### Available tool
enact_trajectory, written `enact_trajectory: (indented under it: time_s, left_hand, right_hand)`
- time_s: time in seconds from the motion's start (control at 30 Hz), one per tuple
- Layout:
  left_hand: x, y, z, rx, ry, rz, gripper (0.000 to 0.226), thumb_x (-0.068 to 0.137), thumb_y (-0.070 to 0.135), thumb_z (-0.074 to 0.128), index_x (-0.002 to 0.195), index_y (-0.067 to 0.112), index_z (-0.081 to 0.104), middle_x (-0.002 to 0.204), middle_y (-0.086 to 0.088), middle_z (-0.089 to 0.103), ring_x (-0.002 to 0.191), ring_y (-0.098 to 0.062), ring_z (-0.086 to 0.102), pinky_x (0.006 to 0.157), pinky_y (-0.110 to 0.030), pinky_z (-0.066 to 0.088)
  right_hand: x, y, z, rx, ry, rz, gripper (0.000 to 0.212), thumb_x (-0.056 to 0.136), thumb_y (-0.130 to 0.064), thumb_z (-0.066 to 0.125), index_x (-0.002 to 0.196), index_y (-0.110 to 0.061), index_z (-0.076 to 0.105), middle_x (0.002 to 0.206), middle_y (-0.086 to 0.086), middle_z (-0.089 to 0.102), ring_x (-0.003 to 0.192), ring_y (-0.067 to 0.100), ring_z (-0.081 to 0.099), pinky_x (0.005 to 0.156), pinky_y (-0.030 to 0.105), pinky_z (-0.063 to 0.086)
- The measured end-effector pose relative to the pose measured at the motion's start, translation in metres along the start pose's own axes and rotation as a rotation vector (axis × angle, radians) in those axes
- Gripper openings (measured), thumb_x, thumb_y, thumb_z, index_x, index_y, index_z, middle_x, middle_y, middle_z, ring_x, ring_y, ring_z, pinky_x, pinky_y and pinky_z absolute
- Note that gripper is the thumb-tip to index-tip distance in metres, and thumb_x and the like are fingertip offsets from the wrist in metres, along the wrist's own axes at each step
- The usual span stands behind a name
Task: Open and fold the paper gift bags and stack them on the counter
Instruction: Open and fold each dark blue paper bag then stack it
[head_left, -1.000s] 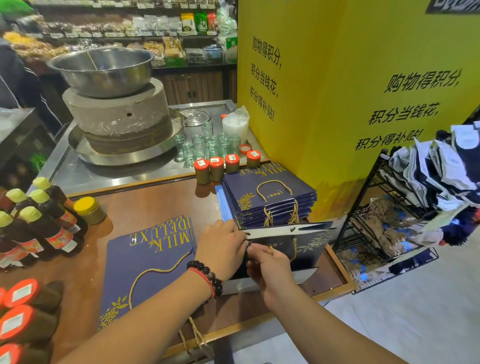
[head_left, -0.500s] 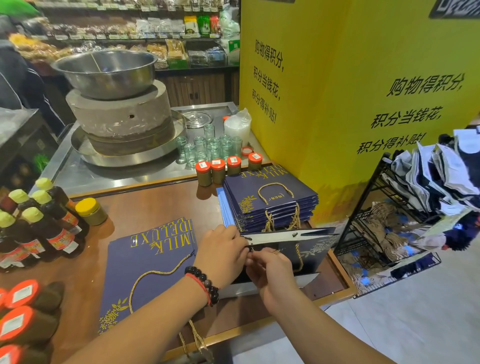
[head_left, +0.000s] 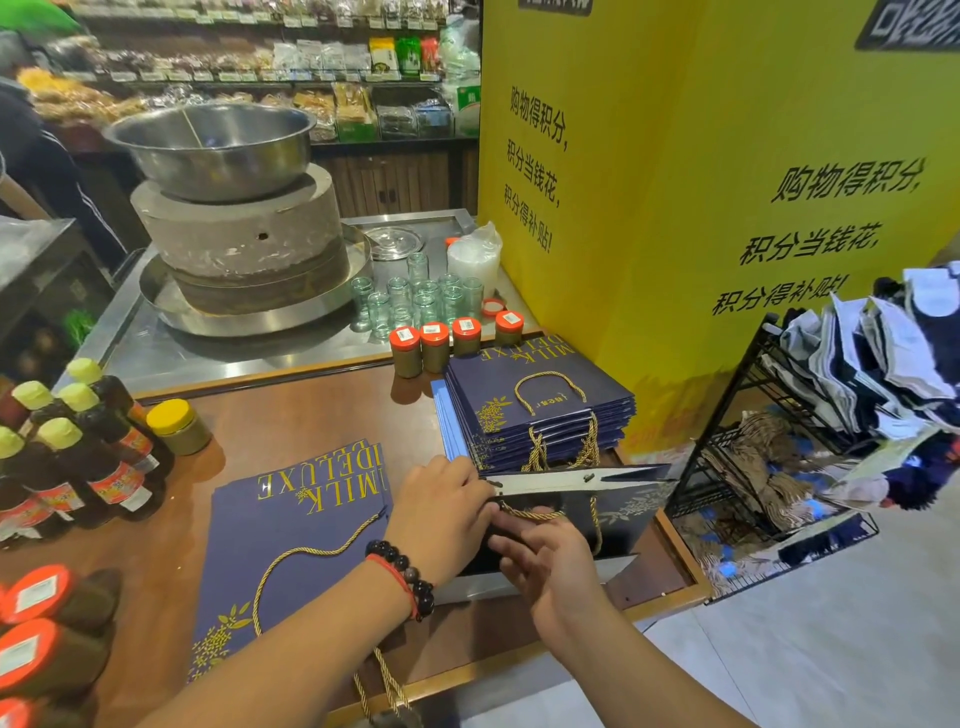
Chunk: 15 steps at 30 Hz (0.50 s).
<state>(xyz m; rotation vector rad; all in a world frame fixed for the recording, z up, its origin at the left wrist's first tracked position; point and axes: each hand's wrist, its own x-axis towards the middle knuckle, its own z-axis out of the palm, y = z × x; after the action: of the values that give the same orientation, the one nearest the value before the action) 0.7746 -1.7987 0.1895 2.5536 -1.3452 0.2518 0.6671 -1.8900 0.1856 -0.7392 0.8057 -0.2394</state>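
Navy gift bag (head_left: 618, 512) partly hidden behind 2 gripping hands.

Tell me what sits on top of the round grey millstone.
A wide stainless-steel bowl sits on the round grey stone millstone, holding a thin stick. The bowl covers the stone's top face, so nothing there shows.

The left hand (head_left: 441, 512) hides the near end of the open bag (head_left: 597, 506), and bottles (head_left: 31, 644) run off the lower-left frame edge.
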Motion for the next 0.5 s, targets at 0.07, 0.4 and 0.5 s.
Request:
enact_trajectory:
  time_s: [0.07, 0.4, 0.5]
  left_hand:
    - [0.000, 0.001, -0.001, 0.002, -0.007, -0.005, 0.022, 0.093, 0.039, 0.053, 0.091, 0.026, 0.070, 0.089, 0.005, 0.056, 0.084, -0.019, 0.051, 0.070, -0.033, 0.034]
    - [0.001, 0.013, -0.010, 0.043, -0.092, -0.093, 0.034, 0.094, 0.049, 0.043, 0.109, 0.026, 0.064, 0.107, 0.006, 0.051, 0.105, -0.019, 0.044, 0.080, -0.033, 0.028]
    - [0.000, 0.013, -0.010, 0.054, -0.088, -0.091, 0.034, 0.097, 0.048, 0.042, 0.111, 0.027, 0.063, 0.109, 0.007, 0.051, 0.107, -0.019, 0.044, 0.082, -0.033, 0.028]
  right_hand:
    - [-0.003, -0.002, -0.002, -0.005, -0.043, 0.021, 0.027, 0.093, 0.007, 0.036, 0.115, -0.006, 0.046, 0.098, 0.016, 0.074, 0.069, 0.024, 0.069, 0.060, 0.029, 0.049]
    - [0.001, -0.005, -0.001, -0.325, -0.026, -0.001, 0.034, 0.090, 0.017, 0.040, 0.108, -0.008, 0.054, 0.092, 0.003, 0.076, 0.075, 0.023, 0.074, 0.061, 0.029, 0.050]
    - [-0.002, -0.004, -0.007, -0.391, 0.008, -0.035, 0.025, 0.093, 0.011, 0.043, 0.104, -0.006, 0.057, 0.095, 0.008, 0.074, 0.068, 0.021, 0.070, 0.061, 0.029, 0.050]
